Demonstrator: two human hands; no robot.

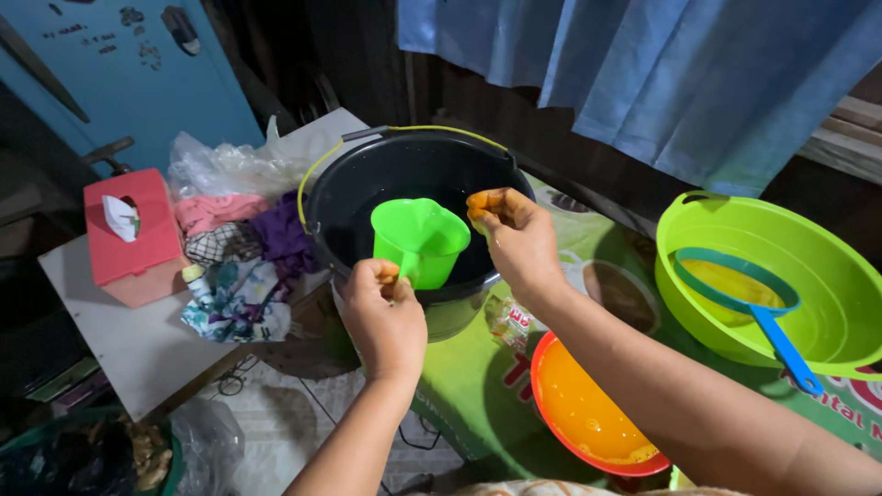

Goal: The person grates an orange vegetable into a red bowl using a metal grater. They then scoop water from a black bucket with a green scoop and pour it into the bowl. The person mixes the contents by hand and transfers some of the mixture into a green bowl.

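Left hand (384, 317) grips the handle of a bright green plastic scoop cup (420, 239) over the black plastic bucket (367, 174). Right hand (514, 239), fingers curled, stained orange, hovers at the cup's rim. Advised: keep the cup level and pour slowly over the fingers.

Black bucket (367, 184) mouth open; green scoop (420, 239) fills centre; cloth pile (243, 248) crowds left.

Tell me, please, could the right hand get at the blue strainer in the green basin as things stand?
Probably yes: the right hand holds nothing, and the strainer lies uncovered in the open basin on its own side.
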